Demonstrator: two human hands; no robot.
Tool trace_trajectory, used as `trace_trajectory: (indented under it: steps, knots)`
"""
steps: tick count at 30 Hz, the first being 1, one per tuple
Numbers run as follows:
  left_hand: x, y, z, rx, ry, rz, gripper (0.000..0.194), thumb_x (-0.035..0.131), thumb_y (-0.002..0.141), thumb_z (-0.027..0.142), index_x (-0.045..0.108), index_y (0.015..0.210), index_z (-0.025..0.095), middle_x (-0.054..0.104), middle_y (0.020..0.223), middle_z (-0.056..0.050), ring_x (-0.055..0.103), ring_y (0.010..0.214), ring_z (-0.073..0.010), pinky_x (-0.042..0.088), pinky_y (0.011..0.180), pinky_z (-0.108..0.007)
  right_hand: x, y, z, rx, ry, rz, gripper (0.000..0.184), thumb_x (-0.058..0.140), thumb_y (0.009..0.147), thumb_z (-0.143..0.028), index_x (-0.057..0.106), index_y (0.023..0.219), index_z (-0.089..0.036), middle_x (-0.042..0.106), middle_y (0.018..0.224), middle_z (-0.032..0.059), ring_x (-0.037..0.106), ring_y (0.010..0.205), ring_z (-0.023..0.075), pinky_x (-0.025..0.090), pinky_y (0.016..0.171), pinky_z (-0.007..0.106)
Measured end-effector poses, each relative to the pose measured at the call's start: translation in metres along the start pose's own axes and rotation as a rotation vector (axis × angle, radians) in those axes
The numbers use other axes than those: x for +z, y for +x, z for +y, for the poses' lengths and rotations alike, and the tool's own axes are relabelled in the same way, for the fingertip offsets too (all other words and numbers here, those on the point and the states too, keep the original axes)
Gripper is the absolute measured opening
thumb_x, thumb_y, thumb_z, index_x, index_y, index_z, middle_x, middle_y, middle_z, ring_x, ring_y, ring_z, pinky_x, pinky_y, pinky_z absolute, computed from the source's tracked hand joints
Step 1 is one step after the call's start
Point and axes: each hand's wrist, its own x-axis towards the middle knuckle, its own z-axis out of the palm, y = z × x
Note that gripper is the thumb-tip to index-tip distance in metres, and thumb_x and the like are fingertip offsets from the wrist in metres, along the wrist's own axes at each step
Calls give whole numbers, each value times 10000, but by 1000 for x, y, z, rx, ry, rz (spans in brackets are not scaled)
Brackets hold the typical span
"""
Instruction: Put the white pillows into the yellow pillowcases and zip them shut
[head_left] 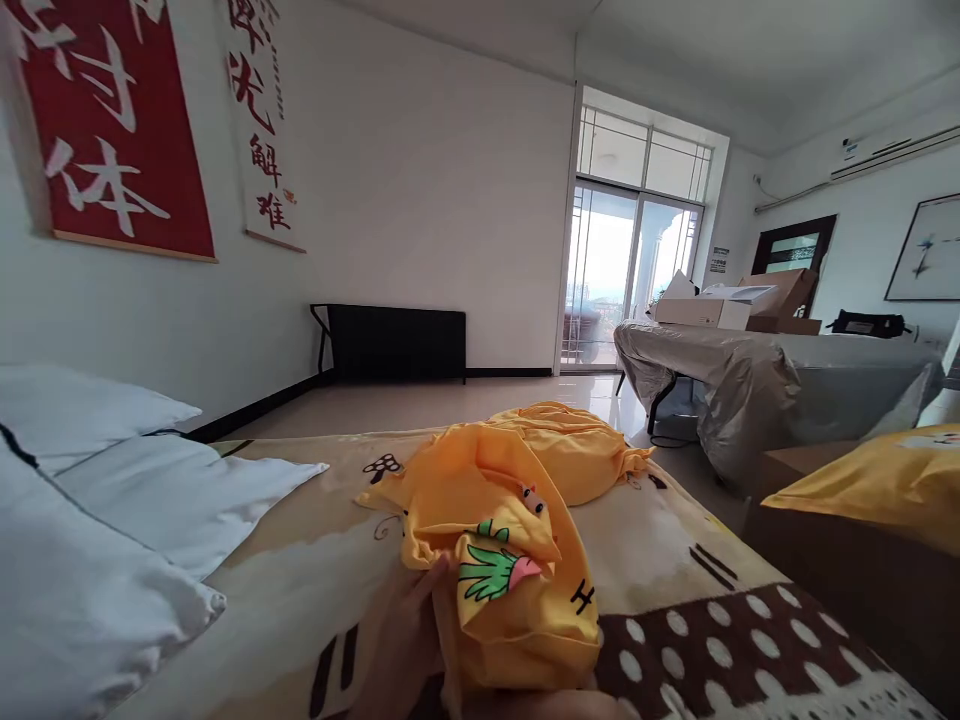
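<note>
Yellow-orange cloth, printed with green leaves, a pink shape and a black letter, forms the bunched fabric cover (525,640) in front of me, lying on the beige-and-brown patterned blanket (675,580). My left hand (409,635) grasps its near left edge, the fingers closed on a fold. My right hand (555,704) shows only as a strip of skin at the bottom edge, just beside the cover, and I cannot tell whether it is clenched or released. Just beyond the cover I see a rumpled yellow cloth bundle (577,455). To the left are white pillows with dark piping (97,570). At the right, a yellow cushion with a printed face (892,480) rests on a brown box (832,540). Farther off, a plastic-draped bench (720,370) holds open cardboard boxes (784,295) and a black bag (868,324), and a black rectangular panel (397,345) stands by the white wall (442,190)
</note>
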Motion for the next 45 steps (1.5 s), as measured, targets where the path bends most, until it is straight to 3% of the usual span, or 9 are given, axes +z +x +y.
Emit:
trace_trajectory:
  steps: [4,9,11,21,27,35,38,42,45]
  knots:
    - [5,-9,1,-40,54,-54,300,817,553,351,670,708,141,678,593,-40,666,621,-239,512,513,-274,-43,-10,-12,15,92,38,188,584,838,-402,695,945,-294,701,871,-47,641,886,150,501,750,204]
    - [12,-27,3,-34,161,-247,370,825,511,395,701,737,130,712,713,-71,666,772,-293,506,596,-304,-74,-6,5,223,108,711,317,590,809,-368,631,1068,-189,658,1053,69,604,954,198,484,861,315]
    - [15,-32,0,-45,193,-358,367,815,518,388,709,754,128,718,782,-79,650,843,-309,509,724,-360,-74,-3,23,289,35,778,458,606,793,-433,566,1186,-200,598,1177,95,571,1053,223,463,915,355]
    - [10,-52,-3,-186,259,-441,239,768,497,269,694,698,165,634,582,-7,546,565,-163,435,560,-275,-97,-24,33,443,131,176,595,700,640,-236,588,1222,-275,648,923,-4,570,771,140,462,652,215]
    - [1,-48,-1,-188,329,-508,199,711,493,216,689,677,144,630,590,-5,533,552,-156,438,564,-269,-119,-48,39,473,84,196,381,563,627,-107,720,956,-219,477,543,-69,407,516,71,299,467,167]
    - [20,-58,51,-122,1020,-1023,100,681,702,283,734,678,202,655,613,3,547,597,-159,416,611,-246,-145,-55,30,276,-82,994,288,484,860,-398,682,881,-190,619,805,64,523,686,160,423,589,265]
    - [18,-60,60,-114,1043,-883,192,642,748,365,720,671,206,671,600,-8,578,546,-171,436,576,-255,-116,-40,2,15,-97,812,251,464,912,-347,682,862,-231,590,765,41,540,779,167,451,727,290]
    - [10,-56,59,216,949,-616,236,632,755,368,730,913,222,726,876,-65,652,821,-244,490,773,-309,-53,-16,-19,-393,-219,218,244,445,944,-248,674,866,-281,624,783,-8,542,830,124,394,934,284]
    - [9,-59,56,203,1038,-763,664,734,641,246,562,1281,295,561,1325,-51,493,1219,-297,352,1042,-358,-19,-8,-13,-537,-291,-4,207,442,947,-268,648,933,-275,650,879,-8,535,881,113,400,922,216]
